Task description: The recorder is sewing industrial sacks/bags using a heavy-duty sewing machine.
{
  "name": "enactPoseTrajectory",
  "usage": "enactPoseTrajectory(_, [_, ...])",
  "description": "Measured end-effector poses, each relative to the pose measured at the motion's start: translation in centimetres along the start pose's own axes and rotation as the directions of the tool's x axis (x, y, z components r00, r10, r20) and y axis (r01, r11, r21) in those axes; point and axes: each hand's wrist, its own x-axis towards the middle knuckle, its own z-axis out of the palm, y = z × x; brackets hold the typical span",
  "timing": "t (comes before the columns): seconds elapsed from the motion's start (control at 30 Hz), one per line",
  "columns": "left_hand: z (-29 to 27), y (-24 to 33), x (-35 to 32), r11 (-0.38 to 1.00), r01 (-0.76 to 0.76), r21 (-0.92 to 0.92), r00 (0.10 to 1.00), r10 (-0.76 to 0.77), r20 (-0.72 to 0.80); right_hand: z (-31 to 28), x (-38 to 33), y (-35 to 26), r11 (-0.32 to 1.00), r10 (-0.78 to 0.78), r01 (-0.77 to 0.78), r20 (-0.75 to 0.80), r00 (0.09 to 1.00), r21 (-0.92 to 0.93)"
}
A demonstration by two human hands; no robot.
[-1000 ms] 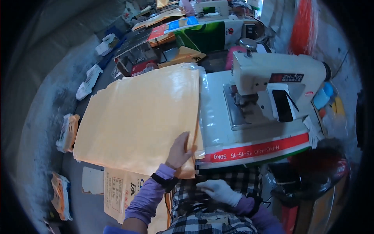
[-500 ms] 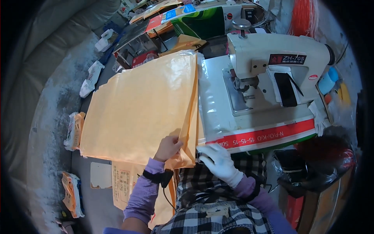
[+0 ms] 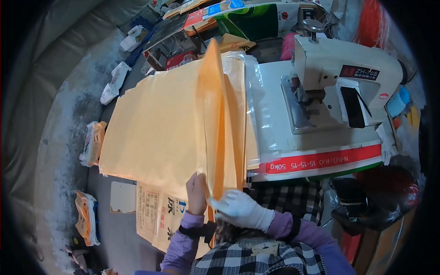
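A stack of yellow-orange woven sacks lies in front of me, left of a white sewing machine. The top sack's right-hand part, the raised flap, stands up and is parted into layers, showing a deeper orange inside. My bare left hand pinches its near edge. Close beside it, my right hand in a white glove has its fingertips closed on the same edge. Clear plastic film sticks out from under the stack towards the machine. A printed sack lies partly beneath, near my left forearm.
A dark phone-like slab with a thin pen-shaped thing rests on the machine's bed. Folded sack bundles lie along the left. Black plastic bags are at the right, and red strands hang at the back right.
The top sack's right side has been lifted into a standing flap. My right hand has moved left, up to my left hand. The whole view has shifted slightly.
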Motion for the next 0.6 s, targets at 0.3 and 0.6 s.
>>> enactPoseTrajectory(0.3, [-9.2, 4.1, -12.4, 0.576, -0.293, 0.763, 0.95, 0.089, 0.298, -12.6, 6.7, 11.0, 0.719, 0.02, -0.386, -0.538, 0.843, -0.578])
enactPoseTrajectory(0.6, [-21.2, 7.6, 0.3, 0.558, -0.562, 0.61, 0.794, 0.571, 0.21, -9.7, 1.0, 9.9, 0.894, -0.286, 0.3, 0.091, 0.954, -0.333])
